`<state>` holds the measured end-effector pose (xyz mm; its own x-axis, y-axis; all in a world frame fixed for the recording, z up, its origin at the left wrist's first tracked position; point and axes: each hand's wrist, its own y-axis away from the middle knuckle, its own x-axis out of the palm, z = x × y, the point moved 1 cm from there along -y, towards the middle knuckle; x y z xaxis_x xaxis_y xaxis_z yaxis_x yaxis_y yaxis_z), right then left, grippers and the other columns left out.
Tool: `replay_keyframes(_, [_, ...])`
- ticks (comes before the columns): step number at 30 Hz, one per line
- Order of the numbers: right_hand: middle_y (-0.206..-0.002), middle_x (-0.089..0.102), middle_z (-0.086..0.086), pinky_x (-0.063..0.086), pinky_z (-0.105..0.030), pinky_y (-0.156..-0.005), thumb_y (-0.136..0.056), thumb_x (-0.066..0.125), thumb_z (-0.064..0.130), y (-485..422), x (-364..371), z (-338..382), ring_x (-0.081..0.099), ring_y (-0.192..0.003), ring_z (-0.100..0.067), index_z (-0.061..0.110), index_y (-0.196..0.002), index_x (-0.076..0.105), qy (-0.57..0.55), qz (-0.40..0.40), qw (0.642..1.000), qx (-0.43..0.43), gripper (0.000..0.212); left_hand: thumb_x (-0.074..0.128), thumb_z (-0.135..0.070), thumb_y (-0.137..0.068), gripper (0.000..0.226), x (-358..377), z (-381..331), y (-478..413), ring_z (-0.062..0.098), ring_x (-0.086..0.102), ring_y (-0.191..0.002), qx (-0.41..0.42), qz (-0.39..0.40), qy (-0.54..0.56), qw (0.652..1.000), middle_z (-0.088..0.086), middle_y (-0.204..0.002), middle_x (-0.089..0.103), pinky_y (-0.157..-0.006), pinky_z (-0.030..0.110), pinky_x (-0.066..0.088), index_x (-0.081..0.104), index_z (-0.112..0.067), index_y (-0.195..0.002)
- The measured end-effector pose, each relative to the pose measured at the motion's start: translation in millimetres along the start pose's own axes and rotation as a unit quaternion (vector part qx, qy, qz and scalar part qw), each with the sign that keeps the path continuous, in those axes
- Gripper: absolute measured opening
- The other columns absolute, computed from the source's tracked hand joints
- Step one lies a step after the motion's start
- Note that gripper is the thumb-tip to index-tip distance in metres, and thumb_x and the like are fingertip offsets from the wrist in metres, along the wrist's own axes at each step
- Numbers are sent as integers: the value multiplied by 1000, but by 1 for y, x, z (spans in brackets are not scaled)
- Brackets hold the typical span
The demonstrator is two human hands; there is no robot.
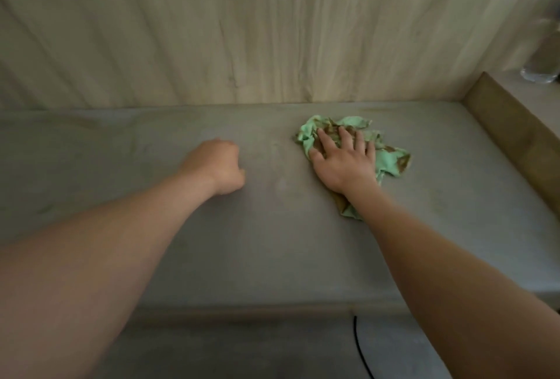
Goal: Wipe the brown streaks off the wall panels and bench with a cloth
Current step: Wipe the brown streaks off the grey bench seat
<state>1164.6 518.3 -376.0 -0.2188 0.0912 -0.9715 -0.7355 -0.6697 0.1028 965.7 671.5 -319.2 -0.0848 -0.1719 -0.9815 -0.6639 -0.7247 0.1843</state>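
A crumpled green cloth with brown stains lies on the grey bench, towards its back right. My right hand lies flat on the cloth with straight, spread fingers pressing it down. My left hand rests on the bench to the left of the cloth as a fist, with curled fingers holding nothing. Faint brown smears show on the bench near the back edge and at the back left. The pale wood-grain wall panels rise behind the bench.
A brown padded side rail borders the bench on the right. A clear glass object stands on a ledge beyond it. A thin black cable hangs below the bench's front edge.
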Motion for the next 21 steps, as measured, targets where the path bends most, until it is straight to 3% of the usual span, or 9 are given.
replay_keyframes(2, [-174,6,2,-5,-55,-127,-98,17,71,-7,9,42,-4,-160,-32,55,-160,13,6,9,998,-61,64,60,-26,-85,43,-1,25,-4,39,61,-120,-47,-4,-38,998,18,-128,64,-96,44,56,65,-6,-123])
replay_keyframes(5, [-174,9,7,-5,-51,-127,-100,18,70,-1,18,94,-2,-160,-27,60,-157,16,17,33,985,-166,58,60,-27,-90,51,3,58,-3,39,46,-135,-96,16,-46,994,13,-140,50,-103,47,47,53,-8,-136])
replay_keyframes(8, [-171,18,10,1,-49,-128,-100,22,68,31,24,111,4,-160,-24,59,-155,25,40,56,941,-331,56,54,-34,-95,43,10,79,-6,42,41,-134,-80,18,-15,997,13,-139,44,-103,49,43,48,-15,-132])
replay_keyframes(10, [-170,23,10,5,-49,-129,-101,26,66,39,22,103,10,-159,-23,54,-156,29,59,58,922,-379,57,51,-31,-97,37,11,87,-6,43,43,-130,-68,44,12,997,15,-139,44,-102,48,43,45,-15,-130])
replay_keyframes(15, [-171,22,7,11,-47,-128,-102,30,64,21,23,94,13,-159,-24,47,-159,28,51,0,985,-164,60,52,-25,-97,35,6,91,-9,38,41,-127,-38,70,18,997,9,-142,39,-101,47,46,46,-23,-131])
replay_keyframes(19, [-168,28,-2,20,-52,-123,-98,35,60,12,31,97,23,-155,-32,37,-158,36,47,-3,984,-170,64,59,-28,-91,37,-1,97,-11,36,42,-123,-29,66,21,997,4,-137,41,-93,45,47,49,-26,-127])
replay_keyframes(21, [-166,31,-5,21,-53,-122,-97,38,59,10,34,96,25,-153,-34,33,-158,39,51,-7,984,-172,66,60,-30,-90,44,-3,104,-9,34,39,-129,-17,88,34,995,3,-144,38,-95,45,44,47,-28,-131])
